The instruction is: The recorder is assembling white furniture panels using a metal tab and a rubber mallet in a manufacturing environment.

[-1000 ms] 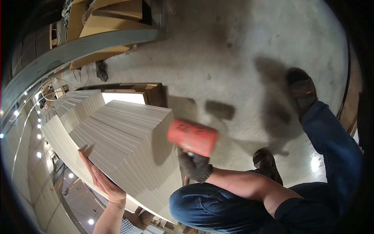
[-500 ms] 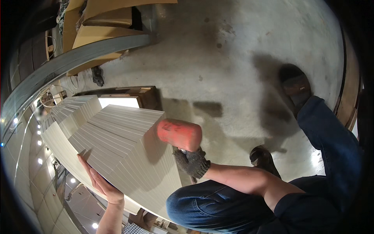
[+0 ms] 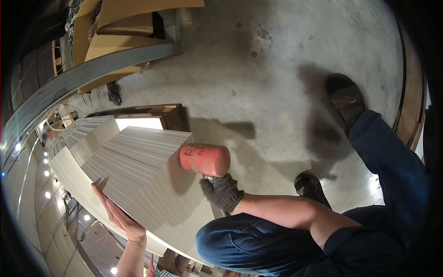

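My right hand (image 3: 223, 192), in a dark grey knit glove, is closed around the handle of a red mallet (image 3: 206, 159). The mallet's thick cylindrical head lies sideways against or very close to the near right face of a stack of white panels (image 3: 134, 159); whether it touches I cannot tell. Dark marks show on the red head. Bare and flat, with fingers stretched out, my left hand (image 3: 121, 221) rests along the left side of the same stack. Many thin panel edges show as parallel lines.
Under and behind the stack is a wooden pallet (image 3: 171, 117). A grey metal bar (image 3: 92, 69) curves across the upper left, in front of cardboard (image 3: 121, 46). My bent knee (image 3: 226, 244) is close to the stack's near end. Concrete floor (image 3: 258, 92) lies to the right.
The red mallet and my right hand have shifted slightly left, toward the panel stack. My left hand keeps its place on the stack's side. The whole view has drifted a little.
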{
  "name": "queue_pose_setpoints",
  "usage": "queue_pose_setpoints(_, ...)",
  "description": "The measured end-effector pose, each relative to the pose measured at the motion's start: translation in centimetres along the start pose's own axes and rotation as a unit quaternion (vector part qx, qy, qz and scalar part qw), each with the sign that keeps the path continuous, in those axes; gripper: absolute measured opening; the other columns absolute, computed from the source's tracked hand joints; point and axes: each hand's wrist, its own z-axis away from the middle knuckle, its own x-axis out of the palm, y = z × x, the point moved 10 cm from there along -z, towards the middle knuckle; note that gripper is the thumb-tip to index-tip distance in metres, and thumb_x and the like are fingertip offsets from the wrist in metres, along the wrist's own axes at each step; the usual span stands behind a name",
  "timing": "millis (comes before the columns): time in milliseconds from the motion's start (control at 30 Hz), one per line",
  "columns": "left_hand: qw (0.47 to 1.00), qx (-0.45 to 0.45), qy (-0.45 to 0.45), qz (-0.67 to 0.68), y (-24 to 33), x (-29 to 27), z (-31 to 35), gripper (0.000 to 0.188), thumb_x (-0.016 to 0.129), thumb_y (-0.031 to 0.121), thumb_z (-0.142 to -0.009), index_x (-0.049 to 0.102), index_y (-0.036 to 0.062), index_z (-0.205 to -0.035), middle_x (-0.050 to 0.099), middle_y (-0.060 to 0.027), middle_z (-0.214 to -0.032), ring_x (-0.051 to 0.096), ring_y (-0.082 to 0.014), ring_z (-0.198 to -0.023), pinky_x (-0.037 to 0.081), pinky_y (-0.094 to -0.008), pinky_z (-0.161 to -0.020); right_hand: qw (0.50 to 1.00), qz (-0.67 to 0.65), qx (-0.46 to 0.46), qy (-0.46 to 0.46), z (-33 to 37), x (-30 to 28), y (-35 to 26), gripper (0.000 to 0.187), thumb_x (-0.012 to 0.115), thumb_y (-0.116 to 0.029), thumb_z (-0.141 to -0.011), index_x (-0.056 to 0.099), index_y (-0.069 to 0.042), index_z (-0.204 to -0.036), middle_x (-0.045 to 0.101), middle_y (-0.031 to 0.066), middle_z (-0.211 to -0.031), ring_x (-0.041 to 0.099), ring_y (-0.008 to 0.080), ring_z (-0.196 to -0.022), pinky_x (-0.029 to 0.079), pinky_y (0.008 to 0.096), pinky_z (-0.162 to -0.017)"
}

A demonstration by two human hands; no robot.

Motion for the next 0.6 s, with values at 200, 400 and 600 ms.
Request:
queue_pose_setpoints(200,0.984,0.160,-0.017,-0.079,2.9,0.5,-0.2,0.047,0.021,0.018,-0.099,0.023,-0.0070,-0.139,0.024,-0.0178,-0.147,0.021,-0.0289,-0.138,0.016,-0.0374,-0.114,0.949,-0.307,0.059,0.041,0.1,0.1,3.8,0.012,0.060,-0.010,-0.079,0.050,-0.006,-0.085,0.054,0.0121,-0.072,0.056,0.0240,-0.061,0.043,0.0384,-0.054)
queue_pose_setpoints(400,0.998,0.067,0.003,-0.012,1.1,-0.1,-0.4,0.044,0.026,0.013,-0.099,0.025,-0.0049,-0.140,0.026,-0.0177,-0.147,0.026,-0.0297,-0.136,0.021,-0.0392,-0.113,0.999,0.007,-0.042,-0.028,-1.8,-0.7,-0.5,0.011,0.059,-0.005,-0.080,0.049,-0.006,-0.084,0.050,0.0053,-0.070,0.055,0.0154,-0.072,0.044,0.0334,-0.062)
queue_pose_setpoints(600,0.973,0.200,0.000,-0.116,3.2,0.6,0.3,0.045,0.026,0.015,-0.099,0.025,-0.0048,-0.140,0.026,-0.0177,-0.146,0.027,-0.0302,-0.136,0.022,-0.0395,-0.113,0.944,-0.259,0.174,0.105,-1.0,-0.9,4.9,0.014,0.059,-0.006,-0.078,0.051,-0.006,-0.089,0.057,0.0070,-0.073,0.055,0.0168,-0.061,0.045,0.0354,-0.058)
